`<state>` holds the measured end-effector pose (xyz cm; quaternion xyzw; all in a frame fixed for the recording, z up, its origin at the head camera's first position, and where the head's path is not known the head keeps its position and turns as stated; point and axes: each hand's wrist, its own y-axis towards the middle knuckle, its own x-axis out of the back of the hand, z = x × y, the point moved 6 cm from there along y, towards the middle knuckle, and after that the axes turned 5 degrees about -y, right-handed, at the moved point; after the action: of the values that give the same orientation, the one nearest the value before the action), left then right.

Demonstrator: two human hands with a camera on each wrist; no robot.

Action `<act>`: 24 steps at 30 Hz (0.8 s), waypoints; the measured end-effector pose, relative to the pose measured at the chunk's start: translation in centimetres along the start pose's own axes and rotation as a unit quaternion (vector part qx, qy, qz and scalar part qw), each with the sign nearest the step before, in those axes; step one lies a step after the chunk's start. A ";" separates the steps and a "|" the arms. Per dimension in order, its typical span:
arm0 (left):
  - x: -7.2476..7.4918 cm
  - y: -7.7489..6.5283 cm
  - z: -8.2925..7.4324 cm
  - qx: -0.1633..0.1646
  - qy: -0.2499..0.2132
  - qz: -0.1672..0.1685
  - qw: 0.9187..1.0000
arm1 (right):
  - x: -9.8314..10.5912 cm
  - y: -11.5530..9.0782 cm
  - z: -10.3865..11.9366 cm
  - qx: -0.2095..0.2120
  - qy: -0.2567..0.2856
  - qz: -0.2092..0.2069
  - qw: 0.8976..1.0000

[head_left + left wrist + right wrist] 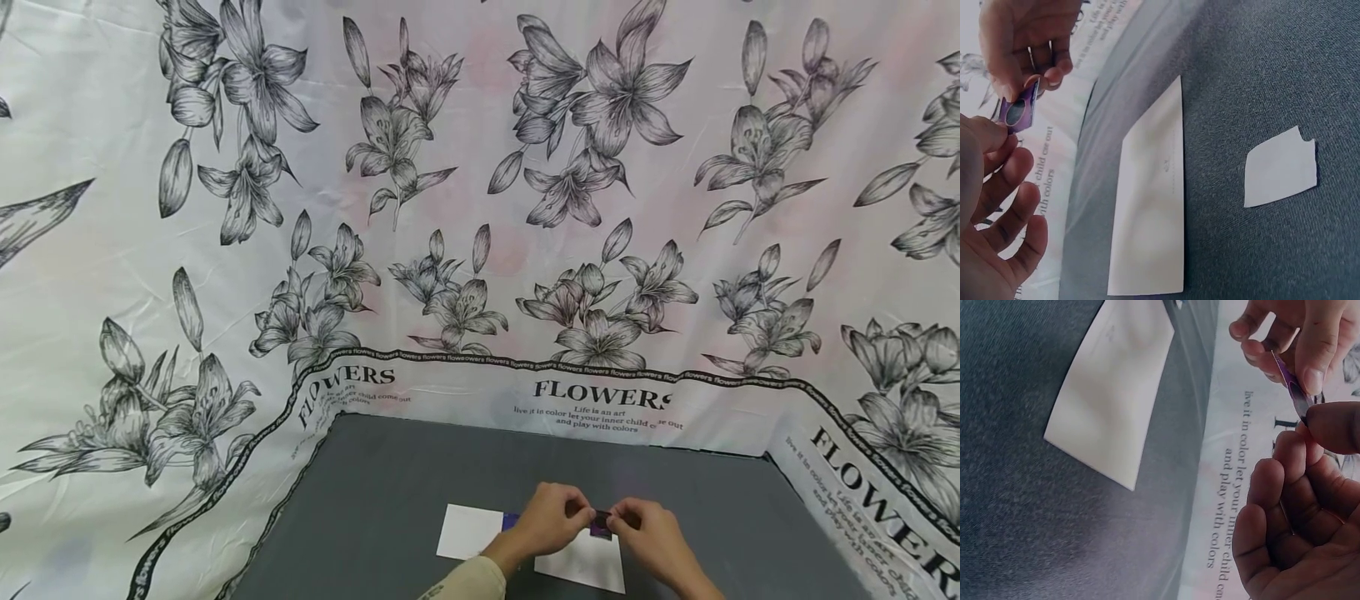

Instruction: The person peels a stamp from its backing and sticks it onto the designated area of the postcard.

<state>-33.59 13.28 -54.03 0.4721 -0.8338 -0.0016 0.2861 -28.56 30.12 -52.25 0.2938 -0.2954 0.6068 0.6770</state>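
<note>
Between both hands is a small purple piece of card (601, 525) with a dark oval on it, held up off the table. My left hand (553, 518) pinches one end of it between thumb and forefinger. The right hand (651, 533) pinches the other end the same way. In the left wrist view the purple piece (1017, 112) faces the camera, while in the right wrist view the same piece (1292, 390) shows nearly edge-on. Below the hands lies a white card (581, 562) with faint print, partly hidden in the head view.
Another white sheet (470, 532) lies to the left, beside a blue-purple patch (510, 522) partly covered by the left hand. A small white paper with a notched corner (1282, 169) shows on the grey tabletop (375, 492). Flower-printed cloth (480, 283) hangs around the table.
</note>
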 end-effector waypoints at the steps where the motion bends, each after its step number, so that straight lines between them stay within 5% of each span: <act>1: -0.1 0.1 0.1 0.003 0.004 -0.001 1.000 | 0.0 0.1 -0.2 -0.003 -0.001 0.000 1.000; 14: -2.4 0.7 1.0 0.039 0.087 -0.014 0.995 | -0.8 0.6 -2.9 -0.019 -0.017 0.000 1.000; 24: -3.7 0.8 1.2 0.070 0.130 -0.042 0.988 | -1.0 0.9 -4.4 0.010 -0.016 0.015 1.000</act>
<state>-33.35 16.30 -56.58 0.5215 -0.7670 0.1065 0.3584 -29.32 32.83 -55.85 0.3052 -0.3047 0.6150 0.6601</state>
